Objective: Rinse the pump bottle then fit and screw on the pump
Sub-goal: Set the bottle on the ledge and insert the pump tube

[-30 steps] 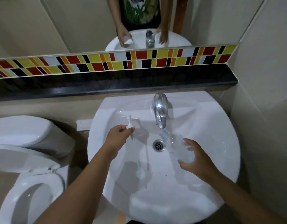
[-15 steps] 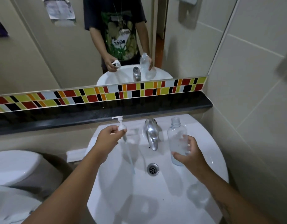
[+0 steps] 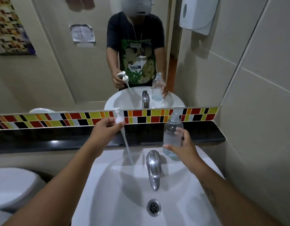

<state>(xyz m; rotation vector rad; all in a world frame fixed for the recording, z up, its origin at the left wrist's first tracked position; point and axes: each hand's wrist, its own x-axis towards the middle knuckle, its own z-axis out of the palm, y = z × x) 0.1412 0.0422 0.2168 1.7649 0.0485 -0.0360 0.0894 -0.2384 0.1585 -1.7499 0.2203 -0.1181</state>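
My right hand (image 3: 184,146) holds a clear plastic pump bottle (image 3: 172,132) upright above the back right of the basin. Its threaded neck is open and a little water sits in the bottom. My left hand (image 3: 103,130) pinches the white pump (image 3: 119,118) by its collar, with the nozzle pointing left. The pump's long dip tube (image 3: 127,146) hangs down and to the right, ending over the basin left of the tap. Pump and bottle are apart, roughly a hand's width between them.
A chrome tap (image 3: 153,168) stands between my hands over the white sink (image 3: 108,193), with the drain (image 3: 154,207) below it. A black ledge (image 3: 43,141) and coloured tile strip run behind. A toilet (image 3: 12,188) is on the left, a tiled wall (image 3: 258,128) on the right.
The bottle went from tilted under the tap to upright and lifted to the right of it. The pump rose as well, and my view tilted up toward the mirror.
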